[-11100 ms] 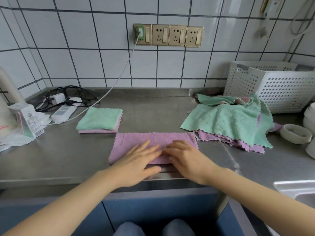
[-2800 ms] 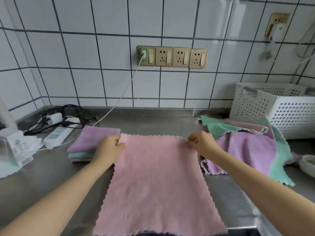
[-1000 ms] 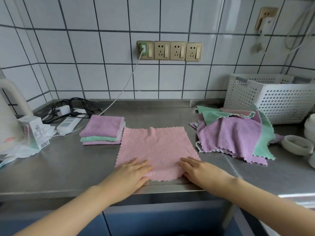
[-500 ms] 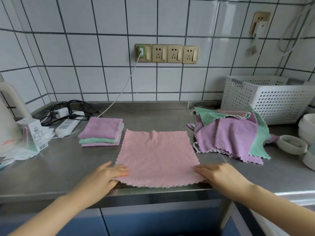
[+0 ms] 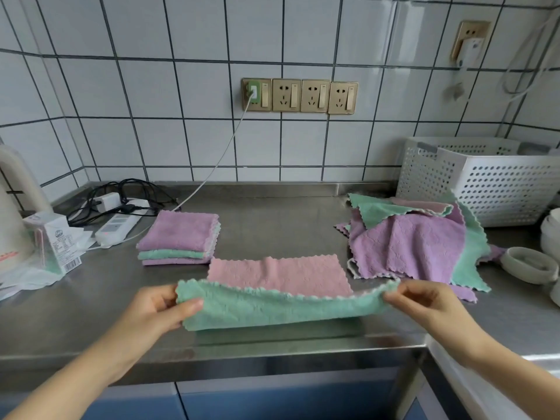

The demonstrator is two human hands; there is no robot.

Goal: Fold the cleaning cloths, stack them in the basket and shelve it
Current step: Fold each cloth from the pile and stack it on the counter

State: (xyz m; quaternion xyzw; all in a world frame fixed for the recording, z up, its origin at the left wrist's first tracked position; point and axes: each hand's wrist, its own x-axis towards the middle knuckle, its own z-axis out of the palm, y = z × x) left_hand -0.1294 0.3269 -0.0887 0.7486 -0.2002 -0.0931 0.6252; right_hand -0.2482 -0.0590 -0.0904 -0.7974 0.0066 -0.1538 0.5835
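White-tiled wall backs a steel desk (image 5: 272,225) where both hands pinch the near corners of a pink-and-green microfibre cloth (image 5: 278,286): left hand (image 5: 157,307) and right hand (image 5: 421,301) lift that edge, its long axis running left-right, the far half lying flat ahead of both alike.

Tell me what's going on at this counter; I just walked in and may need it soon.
A person is folding cleaning cloths. The left hand and right hand each pinch a near corner of a pink-and-green cloth, lifting that edge toward the far side. Three folded cloths sit stacked at left; an unfolded pile waits at right, by the white basket, into which no cloth has visibly gone yet.
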